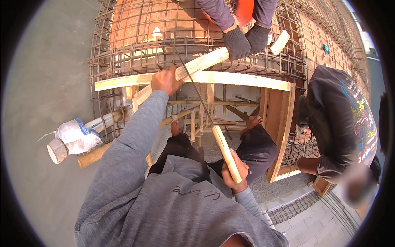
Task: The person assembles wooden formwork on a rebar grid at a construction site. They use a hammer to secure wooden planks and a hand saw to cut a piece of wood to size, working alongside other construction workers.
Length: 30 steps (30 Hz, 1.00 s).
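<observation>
My right hand (236,172) is closed around the pale wooden handle of a saw (224,148). Its long thin blade, seen nearly edge-on, slants up and left across a squared wooden batten (201,64). My left hand (165,80) grips that batten left of the blade. The batten lies at a slant over a long wooden rail (242,79). At the batten's far right end, a co-worker's dark-gloved hands (242,42) press together on it. Whether the blade has cut into the wood cannot be told.
Rebar mesh (140,29) over plywood spans the far side. Below the rail is an opening with wooden props (192,125) and my bare feet. A plywood form side (279,127) stands right, beside another person bending over (339,123). A capped, wrapped pipe (74,138) juts out left.
</observation>
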### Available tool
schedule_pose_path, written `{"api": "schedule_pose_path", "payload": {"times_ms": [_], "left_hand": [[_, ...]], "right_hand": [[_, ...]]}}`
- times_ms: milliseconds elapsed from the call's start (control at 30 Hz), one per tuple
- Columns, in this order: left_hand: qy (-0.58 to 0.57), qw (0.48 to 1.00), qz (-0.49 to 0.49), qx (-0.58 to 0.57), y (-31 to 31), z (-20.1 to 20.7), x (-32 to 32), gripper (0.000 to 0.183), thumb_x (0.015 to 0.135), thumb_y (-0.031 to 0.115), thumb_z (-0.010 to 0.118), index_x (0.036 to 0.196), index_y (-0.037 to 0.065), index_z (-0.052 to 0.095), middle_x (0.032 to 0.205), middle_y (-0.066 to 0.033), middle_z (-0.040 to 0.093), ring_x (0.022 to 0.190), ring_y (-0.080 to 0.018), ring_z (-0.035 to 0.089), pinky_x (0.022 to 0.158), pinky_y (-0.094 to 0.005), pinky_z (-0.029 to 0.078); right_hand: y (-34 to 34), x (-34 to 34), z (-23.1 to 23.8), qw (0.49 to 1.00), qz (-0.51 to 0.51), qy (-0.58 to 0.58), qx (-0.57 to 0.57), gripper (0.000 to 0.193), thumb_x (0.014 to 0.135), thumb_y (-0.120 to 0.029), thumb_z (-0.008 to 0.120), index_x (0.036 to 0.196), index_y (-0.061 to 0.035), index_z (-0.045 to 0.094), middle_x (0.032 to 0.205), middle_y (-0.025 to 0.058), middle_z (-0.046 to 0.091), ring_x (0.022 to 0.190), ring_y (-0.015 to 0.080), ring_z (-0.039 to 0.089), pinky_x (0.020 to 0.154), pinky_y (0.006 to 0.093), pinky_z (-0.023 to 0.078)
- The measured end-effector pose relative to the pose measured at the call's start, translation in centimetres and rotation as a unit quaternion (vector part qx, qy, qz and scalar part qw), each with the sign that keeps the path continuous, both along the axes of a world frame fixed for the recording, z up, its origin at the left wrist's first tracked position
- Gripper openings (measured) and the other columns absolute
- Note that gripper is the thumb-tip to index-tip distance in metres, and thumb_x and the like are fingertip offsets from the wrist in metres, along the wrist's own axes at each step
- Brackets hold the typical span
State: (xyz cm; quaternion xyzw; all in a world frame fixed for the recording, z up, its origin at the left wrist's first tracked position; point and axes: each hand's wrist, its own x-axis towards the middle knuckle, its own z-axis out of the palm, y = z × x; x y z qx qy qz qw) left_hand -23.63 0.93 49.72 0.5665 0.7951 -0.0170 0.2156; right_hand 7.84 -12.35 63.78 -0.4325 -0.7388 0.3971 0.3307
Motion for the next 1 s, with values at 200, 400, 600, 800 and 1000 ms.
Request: {"api": "schedule_pose_path", "payload": {"times_ms": [200,400,600,800,1000], "left_hand": [[0.004,0.999,-0.005,0.034,-0.3,0.0,0.1,0.057,0.078,0.045,0.082,0.118,0.009,0.065,0.096,-0.0185,0.076,0.091,-0.0361,0.074,0.082,-0.0477,0.058],[0.018,0.998,-0.013,0.055,-0.4,0.1,0.2,0.054,0.080,0.042,0.084,0.118,0.007,0.065,0.099,-0.0185,0.077,0.091,-0.0328,0.075,0.083,-0.0437,0.061],[0.006,1.000,0.012,0.005,-0.6,-0.9,0.0,0.059,0.080,0.046,0.081,0.125,0.012,0.065,0.097,-0.0182,0.076,0.093,-0.0382,0.073,0.082,-0.0486,0.058],[0.043,0.999,0.004,-0.033,0.3,0.7,0.6,0.061,0.082,0.049,0.082,0.125,0.009,0.063,0.099,-0.0190,0.077,0.092,-0.0355,0.075,0.084,-0.0457,0.059],[0.051,0.998,-0.004,-0.025,0.1,0.8,0.6,0.061,0.082,0.048,0.082,0.123,0.008,0.064,0.097,-0.0187,0.077,0.091,-0.0345,0.075,0.083,-0.0459,0.059]], "right_hand": [[5.7,-5.3,-7.4,0.998,0.004,0.060,-0.010,0.065,0.076,0.007,0.064,0.140,0.0057,0.056,0.106,0.0226,0.074,0.077,0.0279,0.073,0.070,0.0345,0.057],[2.3,-2.5,-5.0,1.000,-0.015,0.017,-0.007,0.059,0.075,0.008,0.062,0.134,0.0102,0.058,0.110,0.0228,0.073,0.086,0.0266,0.076,0.078,0.0307,0.058],[2.0,-0.9,-2.1,1.000,-0.002,0.022,0.014,0.060,0.072,0.010,0.060,0.132,0.0123,0.058,0.113,0.0259,0.073,0.096,0.0324,0.077,0.084,0.0333,0.060],[4.1,-4.8,-6.6,0.996,-0.024,0.072,-0.048,0.062,0.074,0.009,0.062,0.136,0.0091,0.058,0.119,0.0229,0.072,0.090,0.0293,0.077,0.080,0.0320,0.058],[-2.8,3.0,-1.0,0.999,0.000,-0.027,-0.038,0.061,0.071,0.010,0.059,0.132,0.0131,0.058,0.118,0.0285,0.071,0.103,0.0357,0.076,0.089,0.0372,0.060]]}}
